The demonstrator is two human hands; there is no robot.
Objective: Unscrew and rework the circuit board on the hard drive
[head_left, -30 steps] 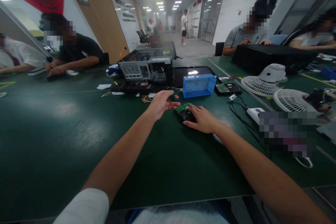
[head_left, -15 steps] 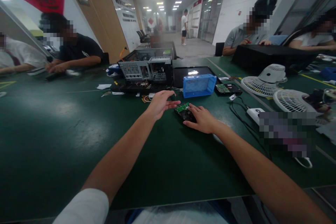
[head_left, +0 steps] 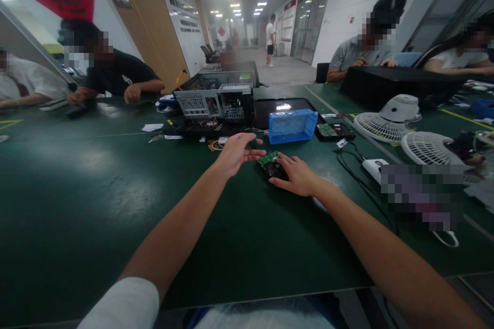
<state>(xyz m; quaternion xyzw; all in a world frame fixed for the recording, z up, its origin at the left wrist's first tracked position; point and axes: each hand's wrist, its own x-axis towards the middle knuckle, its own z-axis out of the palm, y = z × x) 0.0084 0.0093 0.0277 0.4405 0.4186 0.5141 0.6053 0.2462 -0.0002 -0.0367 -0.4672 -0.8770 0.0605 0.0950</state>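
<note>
A black hard drive (head_left: 269, 163) with a green circuit board on top lies on the dark green table (head_left: 116, 200). My right hand (head_left: 296, 175) rests on its right side, fingers laid flat over it. My left hand (head_left: 236, 151) hovers just left of the drive, fingers spread and pointing right, holding nothing. Behind them stands a blue plastic bin (head_left: 292, 125) and an opened computer case (head_left: 216, 102).
A second hard drive (head_left: 334, 130) lies right of the bin. Two white fans (head_left: 389, 116) and black cables (head_left: 355, 164) fill the right side. Other people work at the left and at the far right. Scraps of paper (head_left: 153, 127) lie near the case.
My hands have barely moved. The person in black at the left has shifted an arm to the right along the table.
</note>
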